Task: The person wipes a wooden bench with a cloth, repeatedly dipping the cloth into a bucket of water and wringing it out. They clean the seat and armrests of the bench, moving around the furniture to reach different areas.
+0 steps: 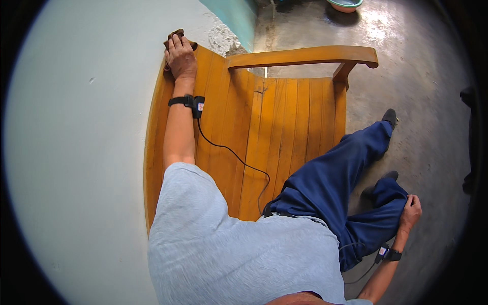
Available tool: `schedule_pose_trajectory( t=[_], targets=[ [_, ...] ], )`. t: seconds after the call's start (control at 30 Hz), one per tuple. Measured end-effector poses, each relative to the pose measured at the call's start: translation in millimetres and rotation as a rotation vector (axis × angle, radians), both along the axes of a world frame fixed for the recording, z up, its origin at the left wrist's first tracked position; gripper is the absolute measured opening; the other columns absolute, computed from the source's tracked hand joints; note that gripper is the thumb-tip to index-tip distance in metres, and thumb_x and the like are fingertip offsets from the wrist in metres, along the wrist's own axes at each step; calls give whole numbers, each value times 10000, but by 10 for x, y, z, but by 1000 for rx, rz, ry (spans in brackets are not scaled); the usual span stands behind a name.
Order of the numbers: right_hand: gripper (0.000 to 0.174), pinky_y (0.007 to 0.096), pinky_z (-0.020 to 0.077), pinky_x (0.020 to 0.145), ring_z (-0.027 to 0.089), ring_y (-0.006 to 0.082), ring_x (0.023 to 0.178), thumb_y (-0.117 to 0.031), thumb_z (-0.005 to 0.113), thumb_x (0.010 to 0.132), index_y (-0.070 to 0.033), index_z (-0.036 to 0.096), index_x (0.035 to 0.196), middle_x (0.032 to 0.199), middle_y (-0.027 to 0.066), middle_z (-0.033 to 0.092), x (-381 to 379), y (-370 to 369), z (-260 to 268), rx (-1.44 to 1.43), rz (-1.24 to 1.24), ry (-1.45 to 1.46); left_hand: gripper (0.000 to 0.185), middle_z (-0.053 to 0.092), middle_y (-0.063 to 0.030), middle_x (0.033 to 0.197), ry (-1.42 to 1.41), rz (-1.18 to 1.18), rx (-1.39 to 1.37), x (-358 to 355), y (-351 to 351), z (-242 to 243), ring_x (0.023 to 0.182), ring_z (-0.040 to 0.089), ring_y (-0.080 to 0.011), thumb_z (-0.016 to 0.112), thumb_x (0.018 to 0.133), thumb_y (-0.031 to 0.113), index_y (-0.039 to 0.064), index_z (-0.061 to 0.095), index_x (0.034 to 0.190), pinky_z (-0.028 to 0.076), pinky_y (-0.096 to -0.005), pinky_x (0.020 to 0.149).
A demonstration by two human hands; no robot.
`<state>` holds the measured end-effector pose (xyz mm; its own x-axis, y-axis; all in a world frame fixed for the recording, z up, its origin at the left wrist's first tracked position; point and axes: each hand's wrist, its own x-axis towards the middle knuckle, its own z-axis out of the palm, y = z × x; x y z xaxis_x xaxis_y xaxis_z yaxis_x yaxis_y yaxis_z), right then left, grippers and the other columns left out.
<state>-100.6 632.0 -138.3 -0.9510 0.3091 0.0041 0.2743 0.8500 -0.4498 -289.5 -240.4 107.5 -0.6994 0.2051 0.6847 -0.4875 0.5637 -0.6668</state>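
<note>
My left hand (180, 57) is on a crumpled dark brown cloth (176, 34), pressing it to the top edge of the backrest (219, 87) at the far end of a slatted wooden bench. Parts of the cloth stick out past my fingers and beside the wrist. Down at the right, my right hand (411, 211) touches the dark blue trousers (324, 183) near the bent knee. Its fingers are curled, and whether they pinch the fabric is unclear. The bench seat (293, 118) lies beneath and in front of my body.
A curved wooden armrest (301, 56) closes the bench's far end. The pale wall (84, 152) runs close behind the backrest, with plaster flaking near the corner. Thin black cables (244, 162) run from wrist-strapped devices. A basin (345, 4) stands on the concrete floor (427, 114).
</note>
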Motion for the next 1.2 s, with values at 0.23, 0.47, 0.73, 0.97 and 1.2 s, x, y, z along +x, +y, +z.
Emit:
schedule_pose_trajectory(
  t=[0.23,0.47,0.73,0.97,1.2],
  targets=[
    [189,450,564,873,727,374,959,-185,642,1048,-39,757,1012,1015,166,764,-19,-102,136,43,51,19,277,741,-145,1313,-288,-331,579,-739,54,-1192,1178,715,-377,650,976,97,97,737,1238,591,-458,962],
    [184,463,557,873,708,385,951,-167,647,1033,-28,753,973,995,167,759,-20,-119,118,52,27,45,174,762,-196,1039,-359,-429,1091,-1289,1395,-1922,956,740,-388,676,947,231,98,741,1038,598,-502,838],
    [186,463,558,857,722,390,936,-167,653,1024,-24,754,958,984,177,765,-43,-164,205,31,-11,16,165,762,-172,1008,-219,-802,1170,-1752,3518,-1875,974,733,-373,692,925,234,89,735,991,581,-488,878],
    [188,463,559,845,725,391,911,-172,659,1022,-23,753,957,982,180,766,-19,-99,135,72,-3,16,144,751,-188,1044,-351,-865,1146,-1505,2690,-1839,982,735,-382,674,999,198,104,736,1088,585,-482,863],
    [187,462,559,842,720,392,913,-175,655,1026,-33,752,954,975,176,760,-19,-115,159,43,-22,-8,214,766,-212,1057,-322,-296,1048,-939,561,-1706,1008,733,-431,627,1012,255,85,740,1075,579,-537,894]
  ],
)
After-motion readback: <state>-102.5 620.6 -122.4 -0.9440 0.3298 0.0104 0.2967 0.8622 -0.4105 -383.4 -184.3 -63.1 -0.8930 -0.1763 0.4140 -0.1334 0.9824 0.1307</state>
